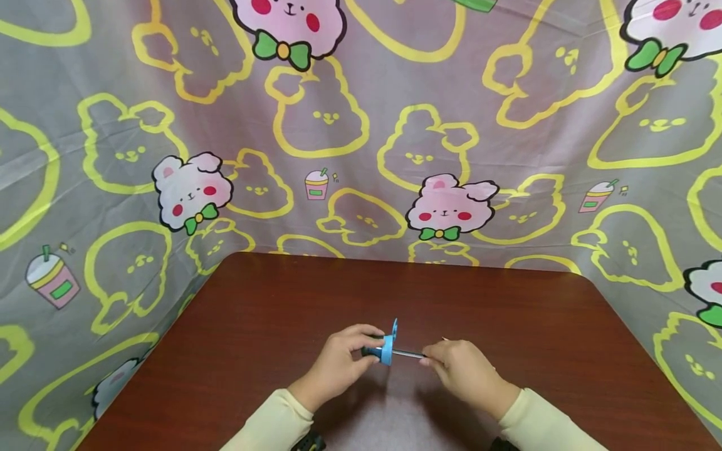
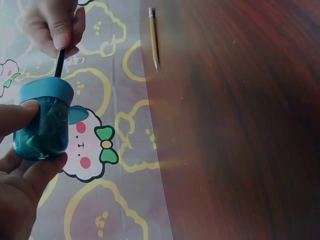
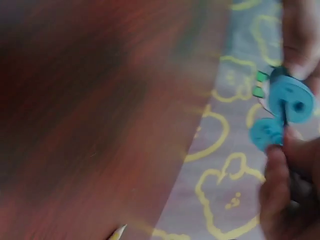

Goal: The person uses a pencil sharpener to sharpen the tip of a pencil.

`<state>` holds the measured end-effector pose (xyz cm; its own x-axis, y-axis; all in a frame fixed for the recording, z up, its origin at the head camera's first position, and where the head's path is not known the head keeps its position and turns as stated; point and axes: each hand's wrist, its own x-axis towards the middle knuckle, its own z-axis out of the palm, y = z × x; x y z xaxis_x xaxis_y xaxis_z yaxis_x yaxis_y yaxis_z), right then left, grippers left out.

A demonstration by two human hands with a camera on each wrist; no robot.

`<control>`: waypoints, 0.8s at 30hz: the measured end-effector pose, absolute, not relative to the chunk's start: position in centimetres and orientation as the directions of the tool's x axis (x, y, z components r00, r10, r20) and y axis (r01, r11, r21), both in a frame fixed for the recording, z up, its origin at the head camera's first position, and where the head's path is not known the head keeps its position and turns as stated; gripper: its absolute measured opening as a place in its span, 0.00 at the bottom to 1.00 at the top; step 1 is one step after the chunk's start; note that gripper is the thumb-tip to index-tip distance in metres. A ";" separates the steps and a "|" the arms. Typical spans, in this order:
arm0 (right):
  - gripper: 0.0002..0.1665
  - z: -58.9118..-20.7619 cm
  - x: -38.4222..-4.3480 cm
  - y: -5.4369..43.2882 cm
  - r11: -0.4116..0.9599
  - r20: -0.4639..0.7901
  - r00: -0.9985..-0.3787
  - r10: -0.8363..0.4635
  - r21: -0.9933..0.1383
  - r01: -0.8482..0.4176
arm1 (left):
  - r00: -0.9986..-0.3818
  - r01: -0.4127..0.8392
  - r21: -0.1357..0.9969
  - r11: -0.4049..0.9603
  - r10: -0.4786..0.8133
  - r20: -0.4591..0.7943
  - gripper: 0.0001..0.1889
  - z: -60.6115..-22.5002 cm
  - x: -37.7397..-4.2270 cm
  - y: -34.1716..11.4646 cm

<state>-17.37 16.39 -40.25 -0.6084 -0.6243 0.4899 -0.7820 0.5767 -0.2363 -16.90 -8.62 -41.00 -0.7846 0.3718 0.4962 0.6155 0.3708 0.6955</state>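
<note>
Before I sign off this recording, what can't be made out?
Tip of the dark pencil: every view, inside the blue pencil sharpener.
Its other end: left wrist, covered by the right hand.
Sharpener contents: left wrist, indistinct through the tinted wall.
Most of the yellow pencil: right wrist, cut off by the bottom edge.

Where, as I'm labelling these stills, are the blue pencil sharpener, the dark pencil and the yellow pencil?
Blue pencil sharpener point(image 2: 50, 122): left wrist view, on its see-through container.
Dark pencil point(image 2: 60, 64): left wrist view, on its exposed shaft.
Yellow pencil point(image 2: 154, 42): left wrist view, about halfway along its shaft.
</note>
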 end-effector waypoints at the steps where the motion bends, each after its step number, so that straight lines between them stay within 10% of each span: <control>1: 0.11 -39.9 -17.4 16.5 0.568 0.387 -0.687 -0.615 -0.387 -0.726 | -0.776 0.627 0.684 0.373 0.377 0.506 0.15 -41.1 -16.9 -8.6; 6: 0.14 -38.6 -18.0 16.7 0.565 0.057 -0.830 -0.555 -0.707 -0.426 | -0.742 0.669 0.645 0.370 0.384 0.549 0.15 -41.4 -17.1 -8.7; 11: 0.08 -39.4 -17.8 16.6 0.669 0.302 -0.793 -0.530 -0.426 -0.609 | -0.782 0.621 0.685 0.382 0.356 0.511 0.15 -41.4 -17.3 -8.7; 20: 0.07 -40.9 -18.2 16.9 0.627 0.748 -0.412 -0.521 0.008 -0.779 | -0.872 0.480 0.811 0.335 0.281 0.400 0.14 -41.0 -17.6 -8.9; 24: 0.22 -41.3 -18.2 16.8 0.576 0.793 -0.284 -0.539 0.101 -0.811 | -0.881 0.456 0.828 0.326 0.293 0.370 0.14 -41.0 -17.6 -8.9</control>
